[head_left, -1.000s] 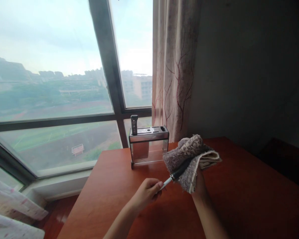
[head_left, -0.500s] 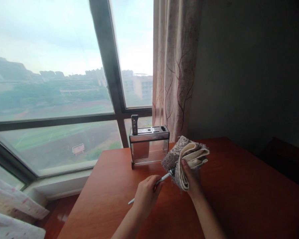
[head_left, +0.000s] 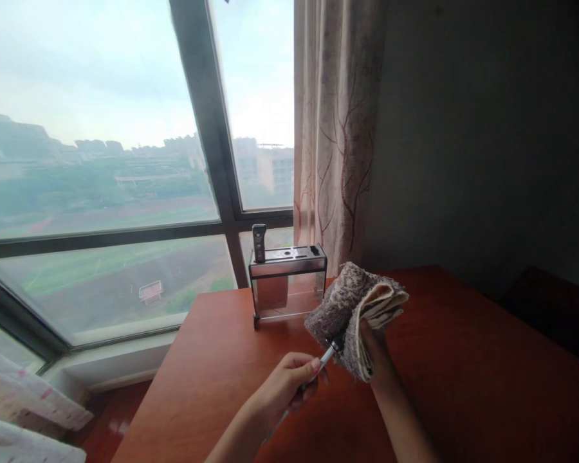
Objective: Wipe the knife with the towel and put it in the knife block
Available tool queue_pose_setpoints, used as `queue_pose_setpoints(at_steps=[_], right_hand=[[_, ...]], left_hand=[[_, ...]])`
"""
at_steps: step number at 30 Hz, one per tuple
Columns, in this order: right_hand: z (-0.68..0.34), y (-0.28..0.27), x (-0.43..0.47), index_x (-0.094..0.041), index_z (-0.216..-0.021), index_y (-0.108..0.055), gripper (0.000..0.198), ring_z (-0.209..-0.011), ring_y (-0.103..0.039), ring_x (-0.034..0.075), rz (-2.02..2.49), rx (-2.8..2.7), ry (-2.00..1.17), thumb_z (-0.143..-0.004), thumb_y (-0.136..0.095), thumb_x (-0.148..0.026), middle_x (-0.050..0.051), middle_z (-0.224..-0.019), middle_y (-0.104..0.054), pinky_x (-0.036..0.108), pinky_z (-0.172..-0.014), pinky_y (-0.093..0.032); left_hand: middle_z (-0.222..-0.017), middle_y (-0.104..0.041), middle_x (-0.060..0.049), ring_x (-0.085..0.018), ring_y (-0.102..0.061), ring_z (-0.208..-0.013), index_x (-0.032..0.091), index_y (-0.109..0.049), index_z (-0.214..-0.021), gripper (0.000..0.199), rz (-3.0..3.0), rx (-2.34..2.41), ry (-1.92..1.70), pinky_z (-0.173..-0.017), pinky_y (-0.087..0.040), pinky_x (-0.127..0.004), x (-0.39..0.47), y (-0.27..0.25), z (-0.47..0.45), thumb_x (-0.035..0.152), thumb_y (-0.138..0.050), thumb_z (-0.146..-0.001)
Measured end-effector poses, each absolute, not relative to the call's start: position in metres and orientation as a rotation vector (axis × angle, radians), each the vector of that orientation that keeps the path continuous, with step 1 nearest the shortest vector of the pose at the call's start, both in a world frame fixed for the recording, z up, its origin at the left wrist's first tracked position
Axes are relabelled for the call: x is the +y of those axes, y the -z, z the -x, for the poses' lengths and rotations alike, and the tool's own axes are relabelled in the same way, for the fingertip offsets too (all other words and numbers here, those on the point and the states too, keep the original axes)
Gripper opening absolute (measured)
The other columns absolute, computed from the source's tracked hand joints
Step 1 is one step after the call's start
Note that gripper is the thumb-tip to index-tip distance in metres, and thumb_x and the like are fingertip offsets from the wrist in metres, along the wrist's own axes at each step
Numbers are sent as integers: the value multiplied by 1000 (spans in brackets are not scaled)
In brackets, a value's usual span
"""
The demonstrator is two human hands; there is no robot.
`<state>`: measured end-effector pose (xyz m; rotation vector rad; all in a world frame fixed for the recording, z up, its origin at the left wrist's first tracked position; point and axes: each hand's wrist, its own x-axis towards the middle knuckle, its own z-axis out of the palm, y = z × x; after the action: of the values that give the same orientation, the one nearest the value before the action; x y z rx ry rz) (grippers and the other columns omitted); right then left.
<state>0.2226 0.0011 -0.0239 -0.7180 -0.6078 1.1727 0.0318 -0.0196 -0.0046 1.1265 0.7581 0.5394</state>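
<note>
My left hand [head_left: 289, 382] is closed round a thin silvery metal rod [head_left: 327, 357], which looks like a honing steel. Its far end has a dark part that goes into a folded towel [head_left: 342, 299], grey-brown and nubbly on one face and cream on the other. My right hand [head_left: 375, 344] grips the towel from the right, its fingers mostly hidden behind the folds. Both hands are held above the brown table. Just beyond them stands a clear-sided knife block [head_left: 289, 265] with a metal top. One dark knife handle [head_left: 259, 244] sticks up from its left end.
The reddish-brown wooden table [head_left: 212, 366] spreads under my arms. Behind it are a large window [head_left: 101, 173] with a dark frame and a patterned curtain [head_left: 342, 128]. A dark wall [head_left: 463, 141] lies to the right, and pale fabric [head_left: 24, 411] hangs at lower left.
The rod has tilted more steeply, its near end swinging down and to the right. My left hand has shifted slightly down, and the towel has turned a little in my right hand.
</note>
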Motion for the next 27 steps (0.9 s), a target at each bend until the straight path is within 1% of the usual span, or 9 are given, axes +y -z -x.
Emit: queue_pose_setpoints(at_steps=[3,5,8,11,14,17,19,23,27], right_hand=[[-220,22,2,-30,-112,-60,54,-90,-67,23,725,-602,-1155,-64,-81,-43,1,-102,-71,35,-77,-55],[-219,20,3,-29,-113,-60,55,-91,-67,21,745,-601,-1110,-64,-81,-40,0,-102,-71,32,-77,-55],[-217,17,5,-28,-114,-60,56,-92,-66,19,775,-566,-1038,-63,-83,-35,0,-104,-71,29,-77,-55],[-215,15,6,-27,-114,-61,58,-92,-66,20,785,-518,-1024,-61,-84,-32,0,-102,-72,28,-77,-55],[-214,14,5,-26,-114,-61,59,-90,-67,20,764,-510,-1022,-60,-85,-31,0,-102,-72,28,-76,-55],[-215,13,4,-25,-116,-60,62,-83,-68,20,774,-523,-1017,-59,-85,-31,1,-97,-73,30,-72,-56],[-215,13,3,-25,-118,-59,63,-79,-68,21,774,-551,-1023,-60,-84,-32,1,-94,-74,32,-71,-56],[-216,14,4,-28,-118,-58,64,-85,-68,21,753,-544,-1024,-60,-83,-34,-1,-96,-73,34,-75,-56],[-218,15,4,-31,-116,-59,61,-91,-68,22,716,-517,-1067,-60,-83,-38,-1,-103,-72,35,-77,-57]], left_hand=[[-46,-42,6,-6,-24,-36,13,-63,-79,49,-1171,788,-554,-37,-11,-22,-18,3,-32,60,-51,-82],[-51,-48,3,-8,-32,-40,13,-63,-80,48,-1286,893,-646,-39,-19,-21,-15,5,-32,60,-51,-82],[-64,-59,-1,-12,-46,-54,16,-62,-85,30,-1638,1148,-943,-51,-34,-22,-10,10,-31,45,-63,-78],[-76,-63,-1,-14,-52,-64,19,-63,-85,12,-1976,1313,-1143,-61,-39,-24,-9,12,-28,31,-62,-81],[-79,-65,-2,-14,-56,-67,21,-64,-83,13,-2099,1290,-1157,-63,-40,-23,-10,11,-24,29,-55,-88],[-77,-66,-3,-15,-58,-67,20,-65,-83,18,-2090,1274,-1112,-62,-41,-23,-10,8,-22,33,-54,-89],[-74,-66,-3,-15,-56,-63,19,-66,-82,22,-2053,1260,-1061,-58,-40,-23,-9,7,-22,35,-52,-89],[-63,-61,-2,-11,-46,-49,17,-65,-77,31,-1881,1175,-962,-49,-34,-22,-7,9,-23,40,-49,-90],[-52,-53,1,-9,-36,-43,15,-61,-69,42,-1651,1055,-875,-44,-26,-22,-7,11,-25,49,-47,-89]])
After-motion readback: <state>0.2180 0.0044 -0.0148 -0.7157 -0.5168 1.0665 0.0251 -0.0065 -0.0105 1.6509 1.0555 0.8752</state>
